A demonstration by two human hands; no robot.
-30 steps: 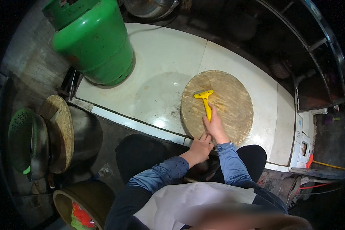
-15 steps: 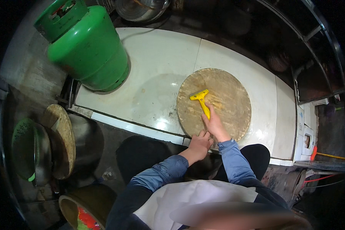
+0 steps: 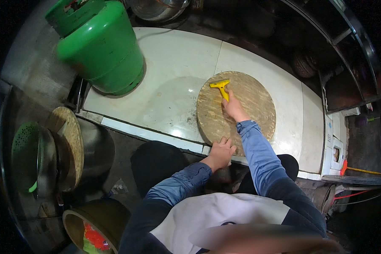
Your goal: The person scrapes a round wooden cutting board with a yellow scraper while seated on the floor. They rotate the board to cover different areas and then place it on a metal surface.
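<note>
A thick round wooden chopping board (image 3: pixel 249 106) lies on the white tiled counter, its top worn and mottled with pale scrape marks. My right hand (image 3: pixel 235 107) is closed round the handle of a yellow scraper (image 3: pixel 219 86). The scraper's wide head lies over the far left part of the board; whether the blade presses on the wood cannot be made out. At the board's near edge, my left hand (image 3: pixel 221 154) holds the rim with its fingers bent over the top. Its thumb is mostly hidden.
A green gas cylinder (image 3: pixel 103 46) stands at the counter's left end. Below it on the left are a large metal pot (image 3: pixel 95 148), a green colander (image 3: pixel 23 152) and a brown bin (image 3: pixel 101 216). A metal pan (image 3: pixel 158 8) sits at the back. Dark shelving (image 3: pixel 351 55) rises at right.
My right hand has pushed the scraper away from me, toward the board's far edge. My left hand stays at the near rim. The whole view has shifted slightly.
</note>
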